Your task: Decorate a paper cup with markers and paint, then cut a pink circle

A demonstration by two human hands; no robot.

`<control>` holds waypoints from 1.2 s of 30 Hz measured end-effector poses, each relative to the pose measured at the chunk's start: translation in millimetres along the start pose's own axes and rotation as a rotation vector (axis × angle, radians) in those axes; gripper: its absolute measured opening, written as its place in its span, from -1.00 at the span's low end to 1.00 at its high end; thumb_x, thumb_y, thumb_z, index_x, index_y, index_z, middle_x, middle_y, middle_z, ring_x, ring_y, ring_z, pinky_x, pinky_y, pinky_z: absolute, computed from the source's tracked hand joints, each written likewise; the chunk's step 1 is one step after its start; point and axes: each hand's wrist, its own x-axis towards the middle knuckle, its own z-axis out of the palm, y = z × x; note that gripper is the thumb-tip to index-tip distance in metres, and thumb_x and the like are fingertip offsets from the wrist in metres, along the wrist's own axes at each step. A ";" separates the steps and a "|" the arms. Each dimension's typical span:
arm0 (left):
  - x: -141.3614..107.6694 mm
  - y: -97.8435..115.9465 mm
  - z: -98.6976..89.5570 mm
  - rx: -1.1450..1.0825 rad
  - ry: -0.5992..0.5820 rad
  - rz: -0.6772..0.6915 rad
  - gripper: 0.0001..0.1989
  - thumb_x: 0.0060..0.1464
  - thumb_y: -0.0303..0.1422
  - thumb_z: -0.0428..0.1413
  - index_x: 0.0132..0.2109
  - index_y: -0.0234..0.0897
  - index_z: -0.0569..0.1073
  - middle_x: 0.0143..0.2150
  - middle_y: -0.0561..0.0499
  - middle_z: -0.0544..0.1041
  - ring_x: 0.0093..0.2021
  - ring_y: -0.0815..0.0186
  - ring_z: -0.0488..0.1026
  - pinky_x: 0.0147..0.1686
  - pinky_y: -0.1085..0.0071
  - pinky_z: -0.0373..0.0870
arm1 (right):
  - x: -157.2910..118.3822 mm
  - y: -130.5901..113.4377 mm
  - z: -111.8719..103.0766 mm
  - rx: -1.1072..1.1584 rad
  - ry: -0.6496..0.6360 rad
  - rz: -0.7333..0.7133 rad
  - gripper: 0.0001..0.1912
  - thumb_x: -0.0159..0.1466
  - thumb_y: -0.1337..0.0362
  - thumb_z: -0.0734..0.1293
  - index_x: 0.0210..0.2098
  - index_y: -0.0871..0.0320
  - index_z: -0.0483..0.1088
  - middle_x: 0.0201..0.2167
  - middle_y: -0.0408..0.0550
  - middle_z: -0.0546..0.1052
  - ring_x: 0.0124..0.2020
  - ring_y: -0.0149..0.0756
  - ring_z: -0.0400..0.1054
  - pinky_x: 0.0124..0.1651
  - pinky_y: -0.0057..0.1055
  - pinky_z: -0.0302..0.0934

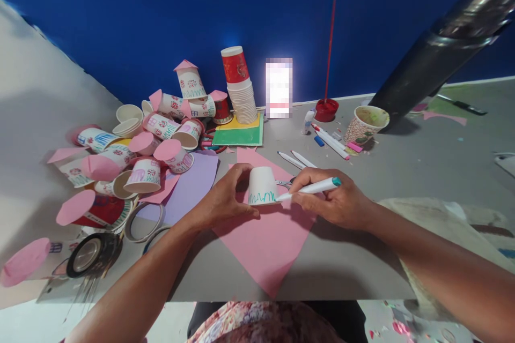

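My left hand (231, 195) grips a white paper cup (261, 179) from its left side, the cup turned upside down above pink paper (267, 246). Green zigzag strokes run along the cup's lower rim. In my right hand (330, 198) is a white felt-tip marker (311, 188) with a green end. Its tip meets the cup near the right end of the strokes. Partly hidden behind my right fingers lies a pair of scissors (284, 184). Two more white markers (302, 159) rest just beyond.
Decorated cups with pink paper tops (161, 126) crowd the left side, near tape rolls (86, 254) and purple paper (187, 187). A tall cup stack (241, 86) stands on a green-yellow book (237, 134). At right are a patterned cup (366, 124), a black cylinder (422, 59) and a cloth (426, 225).
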 end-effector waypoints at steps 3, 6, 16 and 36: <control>0.1 -0.3 -2.8 0.039 -0.014 -0.003 -0.15 -0.26 -0.30 0.51 0.19 -0.19 0.33 0.10 -0.07 0.48 0.13 0.04 0.47 0.11 0.14 0.46 | -0.1 1.3 0.9 -0.001 0.058 0.027 -0.89 0.29 0.28 0.37 -0.35 0.15 0.52 -0.53 -0.19 0.54 -0.56 -0.45 0.32 -0.48 -0.49 0.15; 0.3 -2.9 -4.9 0.084 -0.024 0.001 -0.12 -0.25 -0.28 0.51 0.22 -0.19 0.33 0.15 -0.10 0.47 0.14 0.02 0.47 0.11 0.13 0.47 | 0.3 2.8 1.7 0.058 0.008 0.057 -0.90 0.29 0.27 0.38 -0.35 0.14 0.51 -0.56 -0.21 0.51 -0.56 -0.44 0.32 -0.46 -0.48 0.17; -1.4 -3.1 -12.8 0.137 -0.053 0.215 -0.09 -0.10 -0.14 0.46 0.36 -0.10 0.29 0.40 -0.19 0.29 0.40 -0.09 0.28 0.34 -0.01 0.34 | -1.5 5.4 8.7 0.026 0.044 -0.054 -0.94 0.32 0.28 0.40 -0.26 0.13 0.53 -0.41 -0.16 0.61 -0.45 -0.42 0.42 -0.38 -0.50 0.23; -0.1 -4.7 -14.6 0.004 -0.025 0.211 -0.27 -0.07 -0.36 0.42 0.26 -0.09 0.42 0.19 -0.07 0.37 0.26 0.06 0.41 0.31 0.06 0.44 | -1.4 1.8 8.6 0.016 0.029 0.001 -0.90 0.33 0.24 0.39 -0.28 0.12 0.53 -0.49 -0.18 0.57 -0.52 -0.43 0.35 -0.44 -0.48 0.18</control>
